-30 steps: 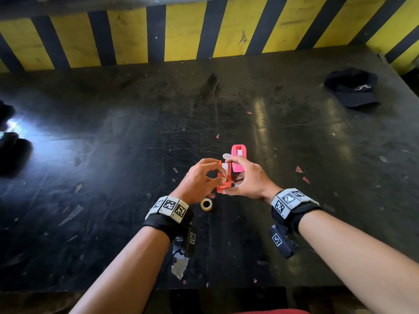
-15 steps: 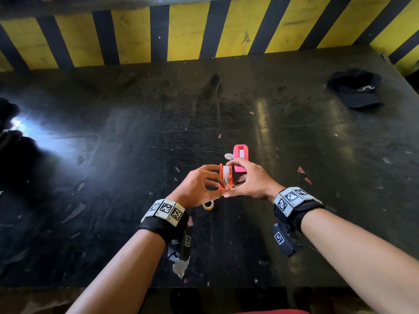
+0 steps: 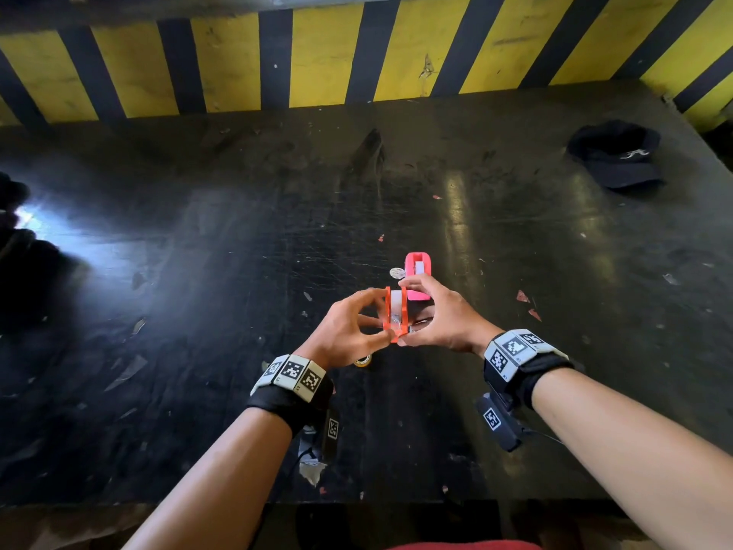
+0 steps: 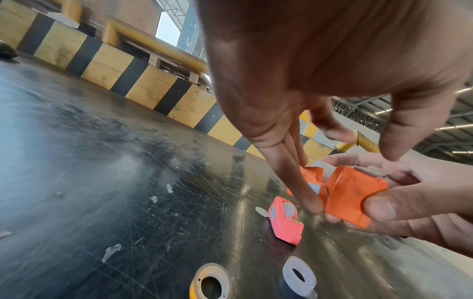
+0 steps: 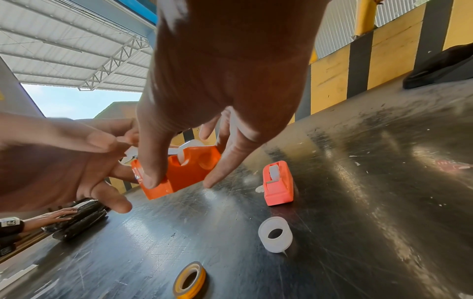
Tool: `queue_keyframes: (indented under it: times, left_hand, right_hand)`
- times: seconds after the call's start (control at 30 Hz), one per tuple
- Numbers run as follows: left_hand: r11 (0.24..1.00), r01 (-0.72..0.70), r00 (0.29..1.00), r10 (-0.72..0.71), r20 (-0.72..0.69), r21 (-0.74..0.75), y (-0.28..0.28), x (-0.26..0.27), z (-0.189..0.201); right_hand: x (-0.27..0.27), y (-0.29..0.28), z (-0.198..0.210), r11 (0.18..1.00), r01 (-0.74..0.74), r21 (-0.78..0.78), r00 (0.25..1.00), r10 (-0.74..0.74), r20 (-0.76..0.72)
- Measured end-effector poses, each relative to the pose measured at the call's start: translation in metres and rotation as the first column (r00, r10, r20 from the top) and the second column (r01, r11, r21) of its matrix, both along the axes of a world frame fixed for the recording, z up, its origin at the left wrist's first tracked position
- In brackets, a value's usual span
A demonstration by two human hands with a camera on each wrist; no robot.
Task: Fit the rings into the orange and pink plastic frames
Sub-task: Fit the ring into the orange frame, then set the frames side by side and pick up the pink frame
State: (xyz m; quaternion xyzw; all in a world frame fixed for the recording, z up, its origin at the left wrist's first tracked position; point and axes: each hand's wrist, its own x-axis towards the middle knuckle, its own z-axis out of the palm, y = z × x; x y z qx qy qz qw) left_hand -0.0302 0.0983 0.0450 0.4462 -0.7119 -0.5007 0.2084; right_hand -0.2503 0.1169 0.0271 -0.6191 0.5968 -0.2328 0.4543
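The left hand, fingers loosely extended, steadies the orange frame lifted above the table (a white ring already inside), while the right hand pinches it firmly, the pink frame resting just beyond.

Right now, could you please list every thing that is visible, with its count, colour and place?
orange frame: 1, orange, held above the table between both hands, a white ring in it.
pink frame: 1, pink, on the table beyond the hands, a white ring in it.
white ring: 1 loose, white, on the table below the hands.
yellow ring: 1, yellow, on the table nearest the person.
cap: 1, black, far right of the table.
table: 1, black, scratched.
barrier: 1, yellow and black stripes, behind the table.
left hand: fingers touch the orange frame's left side.
right hand: grips the orange frame.
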Motion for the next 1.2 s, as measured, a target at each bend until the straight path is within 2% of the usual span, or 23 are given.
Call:
queue_keyframes:
  times: [0.13, 0.3, 0.4, 0.53, 0.63, 0.77, 0.83, 0.97, 1.03, 1.2]
  left_hand:
    - [0.999, -0.038, 0.999, 0.039, -0.036, 0.027, 0.001, -0.001, 0.002]
    - [1.000, -0.013, 0.998, 0.014, 0.066, -0.025, -0.002, 0.004, -0.004]
    - [1.000, 0.030, 0.991, -0.029, 0.131, -0.004, -0.007, 0.007, -0.010]
    - [0.998, 0.051, 0.981, -0.055, 0.186, 0.029, -0.011, 0.006, -0.013]
    - [0.997, 0.057, 0.977, -0.067, 0.204, 0.055, -0.014, 0.003, -0.016]
    - [0.999, 0.031, 0.975, -0.037, 0.217, 0.032, -0.027, -0.003, -0.019]
    - [1.000, 0.011, 0.975, -0.014, 0.221, 0.012, -0.036, -0.006, -0.021]
    - [0.999, -0.035, 0.963, 0.037, 0.268, -0.012, -0.065, -0.011, -0.029]
    - [0.999, -0.030, 0.951, 0.032, 0.308, -0.011, -0.081, -0.014, -0.038]
    - [1.000, -0.017, 0.925, 0.012, 0.380, 0.008, -0.114, -0.028, -0.070]
  right_hand:
    - [-0.001, 0.001, 0.001, 1.000, 0.005, -0.012, 0.999, -0.004, 0.034]
    - [0.002, 0.003, 0.002, 1.000, -0.010, -0.021, 1.000, 0.010, 0.029]
    - [0.004, 0.003, 0.001, 0.998, -0.054, -0.021, 0.998, 0.055, 0.019]
    - [0.005, 0.003, -0.002, 0.993, -0.107, 0.047, 0.993, 0.105, 0.046]
    - [0.005, 0.003, -0.008, 0.988, -0.108, 0.113, 0.990, 0.097, 0.101]
    - [0.001, -0.004, -0.013, 0.986, -0.104, 0.132, 0.991, 0.091, 0.103]
    - [-0.002, -0.013, -0.015, 0.993, -0.064, 0.099, 0.997, 0.060, 0.046]
    - [-0.020, -0.042, -0.026, 0.997, 0.066, -0.043, 0.979, -0.073, -0.191]
    - [-0.033, -0.059, -0.033, 0.996, 0.086, -0.029, 0.953, -0.091, -0.288]
    - [-0.056, -0.094, -0.063, 0.997, 0.023, 0.068, 0.881, 0.012, -0.474]
